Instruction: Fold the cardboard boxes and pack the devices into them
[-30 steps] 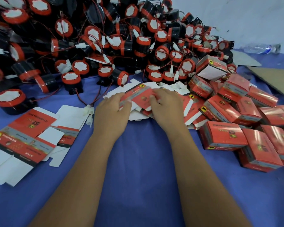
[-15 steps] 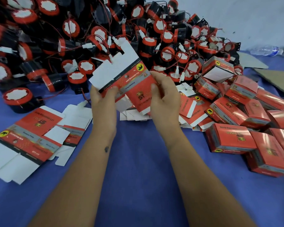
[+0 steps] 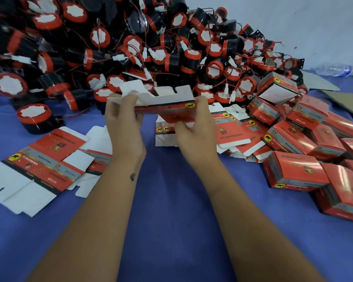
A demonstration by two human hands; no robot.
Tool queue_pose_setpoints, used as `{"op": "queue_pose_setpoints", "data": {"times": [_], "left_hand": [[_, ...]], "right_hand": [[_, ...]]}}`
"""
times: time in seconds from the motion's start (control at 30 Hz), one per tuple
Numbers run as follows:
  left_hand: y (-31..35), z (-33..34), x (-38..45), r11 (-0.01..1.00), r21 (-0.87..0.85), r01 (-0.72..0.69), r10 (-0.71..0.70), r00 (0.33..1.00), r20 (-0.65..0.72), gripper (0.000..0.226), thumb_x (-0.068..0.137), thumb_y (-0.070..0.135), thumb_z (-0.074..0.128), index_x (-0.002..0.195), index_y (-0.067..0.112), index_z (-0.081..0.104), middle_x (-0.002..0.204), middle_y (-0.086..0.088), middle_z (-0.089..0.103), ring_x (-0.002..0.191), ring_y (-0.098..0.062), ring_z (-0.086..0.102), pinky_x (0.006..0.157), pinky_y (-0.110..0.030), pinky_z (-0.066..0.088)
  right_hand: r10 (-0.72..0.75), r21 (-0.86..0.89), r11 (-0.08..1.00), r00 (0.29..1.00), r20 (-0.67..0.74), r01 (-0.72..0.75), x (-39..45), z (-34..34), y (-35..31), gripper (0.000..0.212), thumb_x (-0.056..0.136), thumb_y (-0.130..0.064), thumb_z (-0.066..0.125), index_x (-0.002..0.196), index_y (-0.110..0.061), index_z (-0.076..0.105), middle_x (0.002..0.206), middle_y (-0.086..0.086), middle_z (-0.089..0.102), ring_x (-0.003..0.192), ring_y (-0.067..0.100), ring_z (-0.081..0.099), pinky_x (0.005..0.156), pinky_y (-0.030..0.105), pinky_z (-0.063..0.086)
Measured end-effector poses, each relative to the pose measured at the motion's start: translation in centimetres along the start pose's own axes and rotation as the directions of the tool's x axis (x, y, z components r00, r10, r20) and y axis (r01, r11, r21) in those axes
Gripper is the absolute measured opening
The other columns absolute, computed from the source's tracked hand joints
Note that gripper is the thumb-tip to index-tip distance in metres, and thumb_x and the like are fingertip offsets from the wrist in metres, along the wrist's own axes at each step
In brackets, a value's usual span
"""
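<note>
So both hands are up off the blue table (image 3: 171, 200) now, holding one flat box blank (image 3: 167, 102) between them, in front of the big pile of devices (image 3: 130, 47). A second ago that same blank was lying on the stack of unfolded blanks (image 3: 230, 135) and the hands were just pressing down on it. Half a second ago it was lifted and standing nearly upright with the printed red face toward the camera. Now it's tipped over flat-ish, so you see mostly the white flaps on top and only a thin strip of the red and black print along the near edge.

The left hand (image 3: 124, 123) grips the left end, fingers curled over the top flap, thumb side underneath as far as I can tell. The right hand (image 3: 196, 127) pinches the right end, fingers wrapped round the corner, thumb under the red panel.

Everything else looks the same as before: the two spare blanks (image 3: 41, 169) lie flat on the left of the table, the finished red boxes (image 3: 293, 169) are heaped on the right, and a plastic bottle (image 3: 336, 70) lies at the far right by the wall.
</note>
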State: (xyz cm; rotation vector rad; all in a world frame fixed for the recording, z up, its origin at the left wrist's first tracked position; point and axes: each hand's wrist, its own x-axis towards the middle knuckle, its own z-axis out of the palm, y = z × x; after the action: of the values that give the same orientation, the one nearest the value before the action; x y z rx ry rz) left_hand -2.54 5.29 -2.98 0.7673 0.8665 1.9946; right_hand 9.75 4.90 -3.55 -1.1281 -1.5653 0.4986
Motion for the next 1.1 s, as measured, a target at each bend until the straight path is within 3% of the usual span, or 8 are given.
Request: {"op": "queue_pose_setpoints", "data": {"times": [0.23,0.33,0.4,0.5,0.77,0.9,1.03,1.1], "left_hand": [[0.5,0.0,-0.3,0.973,0.138,-0.184,0.147,0.959,0.243,0.033,0.095,0.025,0.043,0.127,0.033,0.047,0.133,0.003,0.051,0.123,-0.015,0.05,0.111,-0.043,0.041],[0.3,0.4,-0.7,0.968,0.156,-0.196,0.126,0.918,0.375,0.042,0.096,0.026,0.044,0.138,0.029,0.044,0.147,-0.005,0.048,0.136,-0.018,0.047,0.115,-0.046,0.037],[0.2,0.6,-1.0,0.957,0.2,-0.211,0.108,0.896,0.43,0.046,0.094,0.033,0.046,0.14,0.029,0.045,0.149,-0.002,0.048,0.138,-0.015,0.045,0.116,-0.04,0.037],[0.2,0.5,-0.8,0.954,0.173,-0.245,0.148,0.887,0.437,0.045,0.097,0.035,0.044,0.141,0.024,0.047,0.142,0.003,0.055,0.132,-0.009,0.051,0.106,-0.026,0.042],[-0.2,0.0,-0.2,0.962,0.133,-0.239,0.168,0.9,0.403,0.04,0.105,0.034,0.031,0.144,0.03,0.038,0.134,0.015,0.058,0.127,-0.005,0.054,0.102,-0.022,0.044],[-0.5,0.3,-0.2,0.971,0.117,-0.209,0.161,0.931,0.328,0.043,0.102,0.037,0.036,0.144,0.031,0.031,0.128,0.015,0.058,0.119,-0.003,0.059,0.093,-0.023,0.049],[-0.2,0.2,-0.2,0.982,0.121,-0.148,0.103,0.943,0.316,0.048,0.096,0.052,0.041,0.134,0.022,0.043,0.127,-0.002,0.06,0.117,-0.013,0.06,0.094,-0.03,0.051],[-0.2,0.4,-0.2,0.98,0.127,-0.15,0.097,0.932,0.35,0.047,0.097,0.052,0.039,0.132,0.022,0.047,0.126,-0.001,0.061,0.117,-0.016,0.06,0.096,-0.033,0.051]], "right_hand": [[0.05,0.21,0.974,0.988,0.144,-0.079,-1.1,-0.1,0.1,0.05,0.076,-0.041,0.059,0.125,-0.04,0.048,0.117,-0.017,0.063,0.109,0.001,0.058,0.089,0.023,0.047],[0.049,0.162,0.983,0.98,0.195,-0.081,-1.0,0.4,0.1,0.048,0.074,-0.04,0.061,0.117,-0.055,0.045,0.115,-0.016,0.065,0.111,0.006,0.061,0.092,0.033,0.051],[0.07,0.212,0.97,0.969,0.239,-0.122,-0.9,0.6,0.5,0.052,0.078,-0.035,0.062,0.127,-0.039,0.045,0.119,-0.003,0.067,0.113,0.016,0.062,0.096,0.041,0.051],[0.095,0.297,0.938,0.957,0.275,-0.179,-0.7,0.0,0.8,0.052,0.081,-0.04,0.063,0.13,-0.026,0.05,0.113,-0.009,0.068,0.107,0.007,0.064,0.087,0.024,0.052],[0.12,0.302,0.925,0.931,0.346,-0.232,-0.3,-0.4,1.4,0.062,0.083,-0.042,0.065,0.14,-0.027,0.045,0.129,-0.005,0.062,0.117,0.009,0.06,0.094,0.025,0.05],[0.132,0.346,0.892,0.898,0.419,-0.292,-0.2,-1.1,1.1,0.067,0.091,-0.054,0.051,0.152,-0.04,0.027,0.146,-0.018,0.046,0.12,-0.016,0.047,0.087,0.0,0.04],[0.174,0.346,0.874,0.884,0.435,-0.342,0.1,-1.2,0.6,0.03,0.098,-0.044,0.044,0.128,-0.048,0.044,0.105,-0.046,0.057,0.094,-0.031,0.049,0.071,-0.006,0.037],[0.184,0.366,0.858,0.882,0.433,-0.359,0.2,-1.4,0.7,0.025,0.1,-0.042,0.048,0.125,-0.048,0.049,0.106,-0.04,0.061,0.096,-0.023,0.056,0.071,-0.002,0.042]]}}
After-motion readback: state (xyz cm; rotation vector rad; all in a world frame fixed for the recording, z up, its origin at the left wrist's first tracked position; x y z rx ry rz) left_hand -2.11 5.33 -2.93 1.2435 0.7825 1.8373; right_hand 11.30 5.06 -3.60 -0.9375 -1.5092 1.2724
